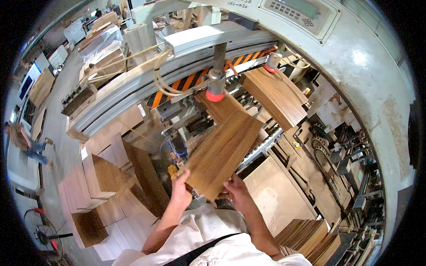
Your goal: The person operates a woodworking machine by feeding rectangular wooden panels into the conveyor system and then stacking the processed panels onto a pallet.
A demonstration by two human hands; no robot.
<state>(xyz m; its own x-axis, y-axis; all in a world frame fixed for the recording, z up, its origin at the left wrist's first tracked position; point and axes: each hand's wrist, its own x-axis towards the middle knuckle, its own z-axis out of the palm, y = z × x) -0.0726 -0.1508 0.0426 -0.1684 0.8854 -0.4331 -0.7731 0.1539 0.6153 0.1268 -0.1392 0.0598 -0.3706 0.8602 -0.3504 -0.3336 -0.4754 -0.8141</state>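
A brown wood-grain board [225,153] slants away from my body over the machine bed. My left hand [180,191] grips its near left corner, the thumb lying along the edge. At the near right edge, my right hand [236,189] is closed on the same board, with some of its fingers hidden. Beyond the far end lies another wooden board [227,106], partly covered by the held one. Just above that board is a cylindrical clamp with a red pad [215,95]. A stack of similar boards [276,98] sits farther right, by a second red-padded clamp [271,67].
A metal beam with orange-black stripes [188,84] crosses ahead. Piles of panels [104,175] stand at left, and more boards [306,239] at lower right. The machine's control panel [299,13] is overhead. A person [27,142] walks at far left, near a fan [42,232].
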